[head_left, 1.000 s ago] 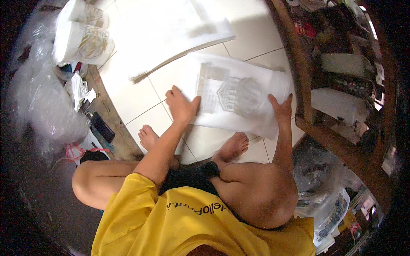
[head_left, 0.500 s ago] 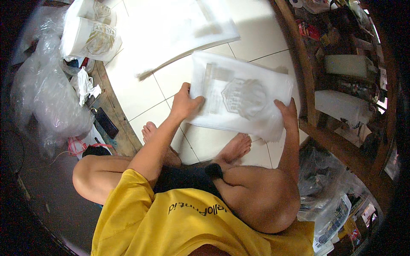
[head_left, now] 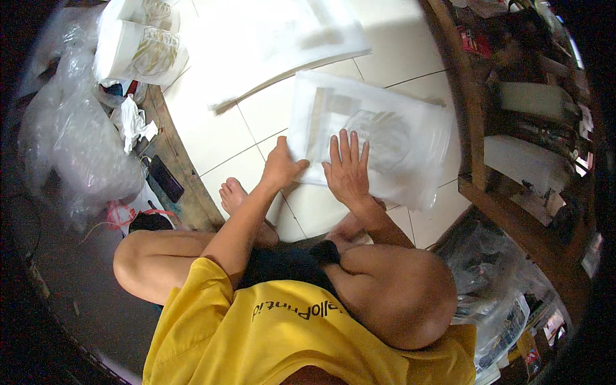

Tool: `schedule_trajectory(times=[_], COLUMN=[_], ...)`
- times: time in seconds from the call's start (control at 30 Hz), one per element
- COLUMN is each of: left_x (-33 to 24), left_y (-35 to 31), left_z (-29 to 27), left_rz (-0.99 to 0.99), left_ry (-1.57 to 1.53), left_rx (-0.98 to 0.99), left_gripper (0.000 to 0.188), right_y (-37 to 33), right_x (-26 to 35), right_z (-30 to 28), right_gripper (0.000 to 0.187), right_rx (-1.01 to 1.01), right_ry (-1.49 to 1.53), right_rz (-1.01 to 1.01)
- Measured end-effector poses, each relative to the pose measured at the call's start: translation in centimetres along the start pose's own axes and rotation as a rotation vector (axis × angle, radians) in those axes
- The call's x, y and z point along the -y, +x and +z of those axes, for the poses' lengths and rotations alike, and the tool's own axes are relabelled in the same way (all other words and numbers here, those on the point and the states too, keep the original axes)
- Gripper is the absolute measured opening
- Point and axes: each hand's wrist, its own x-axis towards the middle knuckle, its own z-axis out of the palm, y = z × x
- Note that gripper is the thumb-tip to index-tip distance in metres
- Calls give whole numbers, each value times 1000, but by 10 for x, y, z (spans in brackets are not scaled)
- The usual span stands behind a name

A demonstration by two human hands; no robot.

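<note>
A stack of translucent white plastic bags [head_left: 426, 141], printed with a gold-grey emblem, is in front of me above the tiled floor. My left hand [head_left: 282, 165] grips its left edge, thumb on top and the other fingers partly hidden. Flat on the lower middle of the stack lies my right hand [head_left: 350, 174], its fingers stretched out and partly covering the emblem. Beyond them, a larger pile of similar translucent sheets [head_left: 333, 38] rests on the tiles, washed out by bright light.
White packs with gold print [head_left: 138, 54] stand at the far left, above a big clear plastic bundle [head_left: 83, 135]. A dark phone [head_left: 165, 178] lies on a wooden board [head_left: 192, 208]. At the right is a cluttered wooden shelf [head_left: 475, 96]; crumpled plastic [head_left: 481, 263] sits beside my right knee.
My right hand has left the stack's right edge and moved left onto its top, fingers now flat. The left hand keeps its hold on the left edge.
</note>
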Motion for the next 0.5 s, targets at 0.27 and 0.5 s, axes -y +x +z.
schedule_trajectory(times=[0.27,0.5], left_x=[11,-17], left_y=[-21,-46], left_z=[4,34], left_rz=[125,451], left_ry=[-99,136], left_rx=[83,-82], left_gripper=[55,40], right_y=[0,-3], right_x=[4,-1], right_z=[4,11], right_gripper=[82,73], right_rx=[-8,47], right_ry=[110,20], right_rz=[41,45])
